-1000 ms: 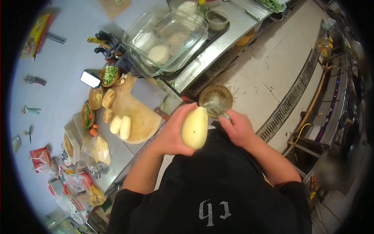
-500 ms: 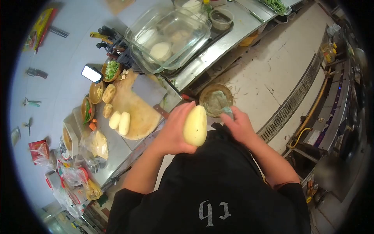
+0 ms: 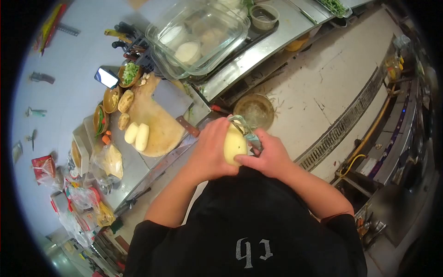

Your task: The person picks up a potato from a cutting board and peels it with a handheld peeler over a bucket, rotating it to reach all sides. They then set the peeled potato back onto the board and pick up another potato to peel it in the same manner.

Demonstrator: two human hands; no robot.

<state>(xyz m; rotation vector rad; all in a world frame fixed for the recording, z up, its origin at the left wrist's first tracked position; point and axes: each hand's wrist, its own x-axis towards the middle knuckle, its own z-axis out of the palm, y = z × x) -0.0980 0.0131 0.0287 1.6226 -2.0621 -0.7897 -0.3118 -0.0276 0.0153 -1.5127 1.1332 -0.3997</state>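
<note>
My left hand (image 3: 208, 154) grips a pale yellow peeled potato (image 3: 233, 144) in front of my chest. Pressed against the potato's right side, my right hand (image 3: 269, 157) holds a light-green peeler (image 3: 246, 130) whose blade lies across the potato's top. Both hands are over the floor, just above a round bin (image 3: 253, 111) with peelings in it. On the wooden cutting board (image 3: 159, 127) to the left lie two peeled potatoes (image 3: 137, 134) and, beside them, two unpeeled ones (image 3: 124, 108).
A cleaver (image 3: 175, 102) rests on the board. Bowls of chopped greens (image 3: 129, 74) and a phone (image 3: 106, 77) stand behind it. Stacked glass dishes (image 3: 198, 34) sit on the steel counter (image 3: 258, 48). Plastic bags (image 3: 109, 161) crowd the counter's left end. A floor drain grate (image 3: 341, 124) runs to the right.
My right hand has come in from the right and set the peeler on the potato's top. The potato is now closer to my body.
</note>
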